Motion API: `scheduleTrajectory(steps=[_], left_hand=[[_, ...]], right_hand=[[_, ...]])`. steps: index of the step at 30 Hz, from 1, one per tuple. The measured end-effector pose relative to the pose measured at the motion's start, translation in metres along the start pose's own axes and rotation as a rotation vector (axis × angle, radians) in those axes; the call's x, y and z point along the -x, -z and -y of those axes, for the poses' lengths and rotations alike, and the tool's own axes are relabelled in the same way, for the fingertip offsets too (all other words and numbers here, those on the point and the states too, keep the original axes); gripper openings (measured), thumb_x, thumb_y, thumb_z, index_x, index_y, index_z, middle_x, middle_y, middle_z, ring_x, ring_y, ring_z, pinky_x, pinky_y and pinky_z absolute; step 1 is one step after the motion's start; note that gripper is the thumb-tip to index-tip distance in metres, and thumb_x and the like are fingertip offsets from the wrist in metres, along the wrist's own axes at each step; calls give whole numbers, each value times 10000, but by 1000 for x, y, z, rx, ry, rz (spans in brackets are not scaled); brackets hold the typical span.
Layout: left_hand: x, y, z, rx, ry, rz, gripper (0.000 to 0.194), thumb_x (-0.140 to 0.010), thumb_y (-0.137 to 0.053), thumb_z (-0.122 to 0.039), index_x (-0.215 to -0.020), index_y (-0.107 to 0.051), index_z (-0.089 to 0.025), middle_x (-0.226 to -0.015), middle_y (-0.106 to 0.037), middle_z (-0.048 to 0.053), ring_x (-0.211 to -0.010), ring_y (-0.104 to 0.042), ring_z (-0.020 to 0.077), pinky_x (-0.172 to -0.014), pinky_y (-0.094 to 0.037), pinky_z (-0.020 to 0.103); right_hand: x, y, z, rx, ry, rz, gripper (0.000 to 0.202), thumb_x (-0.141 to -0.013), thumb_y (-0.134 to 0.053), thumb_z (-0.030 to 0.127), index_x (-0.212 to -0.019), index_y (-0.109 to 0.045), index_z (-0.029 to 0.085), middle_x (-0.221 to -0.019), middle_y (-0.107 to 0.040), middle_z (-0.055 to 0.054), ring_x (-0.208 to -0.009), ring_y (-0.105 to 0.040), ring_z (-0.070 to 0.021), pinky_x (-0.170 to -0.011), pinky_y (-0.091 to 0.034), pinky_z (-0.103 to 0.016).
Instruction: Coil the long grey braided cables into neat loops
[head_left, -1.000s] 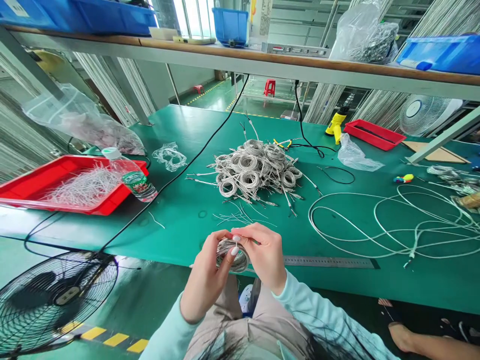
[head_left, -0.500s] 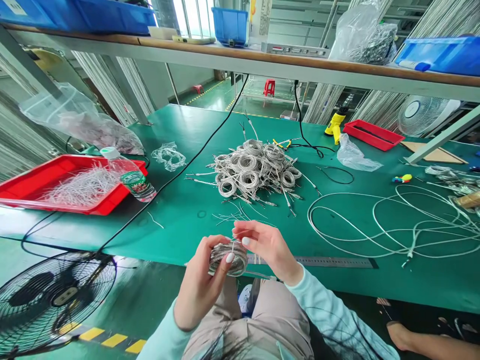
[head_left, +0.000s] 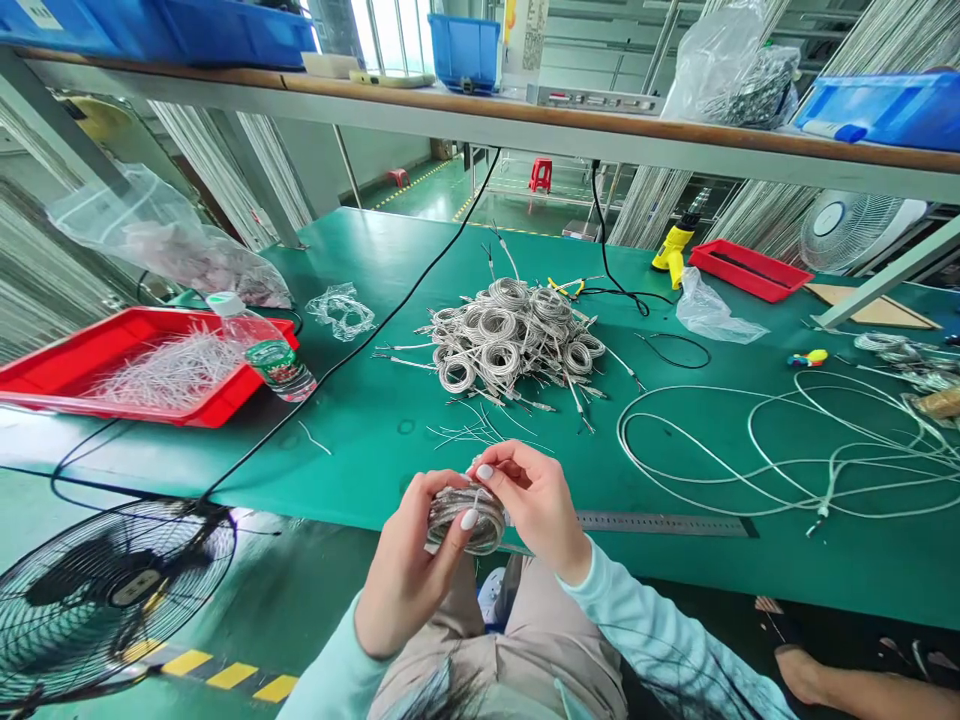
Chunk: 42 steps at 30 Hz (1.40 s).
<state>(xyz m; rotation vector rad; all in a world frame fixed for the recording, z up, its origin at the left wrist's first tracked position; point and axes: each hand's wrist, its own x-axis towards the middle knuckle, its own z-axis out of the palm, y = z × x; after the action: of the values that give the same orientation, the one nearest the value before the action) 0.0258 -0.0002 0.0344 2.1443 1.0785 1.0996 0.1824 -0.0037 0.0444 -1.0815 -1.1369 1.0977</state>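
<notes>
A coil of grey cable [head_left: 457,525] is gripped in my left hand [head_left: 416,550], just over the table's front edge. The thumb presses its near side while the other fingers curl behind it. Around the upper part of the coil runs a thin white tie [head_left: 478,497]. My right hand [head_left: 536,505] is closed in a pinch at the top of the coil, thumb and forefinger on the tie's end; the fingertips hide most of that end. Farther back on the green table lies a heap of similar cable coils [head_left: 499,345], with several loose thin white strips [head_left: 480,428] before it.
At left a red tray [head_left: 217,405] holds white strips, with a water bottle [head_left: 274,365] leaning on its rim. A steel ruler [head_left: 667,524] lies along the front edge. Loose white cable [head_left: 637,450] spreads at right. A black cord [head_left: 409,290] crosses the table. A floor fan [head_left: 135,590] stands at left.
My right hand's fingers have drawn together into a pinch at the coil's top. The coil and my left hand have shifted slightly right in view.
</notes>
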Motion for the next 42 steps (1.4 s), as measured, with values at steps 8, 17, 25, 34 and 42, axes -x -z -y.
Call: scheduleTrajectory(steps=[8,17,25,34,42], left_hand=[[-3,-1,-1,-21,3,-43,148,-915,-513,-278,-1043,-528,-207,-904,-651,25,-761,-635,128,-648,-524,207],[-1,0,0,-45,28,-119,120,-891,-538,-278,-982,-561,-203,-857,-672,19,-708,-646,128,-611,-525,206],[-3,2,-3,-116,-140,-97,102,-892,-556,-248,-989,-540,-220,-841,-657,8,-732,-625,131,-636,-508,209],[-3,6,0,-87,-163,-42,164,-881,-564,-217,-1036,-512,-224,-888,-647,28,-759,-619,150,-645,-507,237],[-4,8,2,-74,-229,10,183,-898,-558,-224,-1067,-487,-235,-932,-661,24,-810,-597,144,-694,-491,229]], right_hand=[[3,-6,-2,118,107,-105,130,-874,-606,314,-841,-641,193,-853,-712,-51,-748,-684,-164,-685,-548,-264],[14,-2,2,-154,19,12,167,-887,-594,312,-1001,-625,194,-978,-712,-74,-933,-685,-196,-837,-560,-322],[14,14,4,-34,72,192,291,-768,-736,195,-1053,-683,224,-1079,-676,-38,-977,-661,-173,-880,-545,-281],[18,6,2,-131,66,60,143,-739,-776,268,-879,-760,246,-951,-713,-46,-942,-668,-198,-851,-556,-314],[19,1,0,-342,-178,37,152,-664,-818,278,-805,-774,247,-955,-689,-39,-911,-668,-186,-720,-578,-250]])
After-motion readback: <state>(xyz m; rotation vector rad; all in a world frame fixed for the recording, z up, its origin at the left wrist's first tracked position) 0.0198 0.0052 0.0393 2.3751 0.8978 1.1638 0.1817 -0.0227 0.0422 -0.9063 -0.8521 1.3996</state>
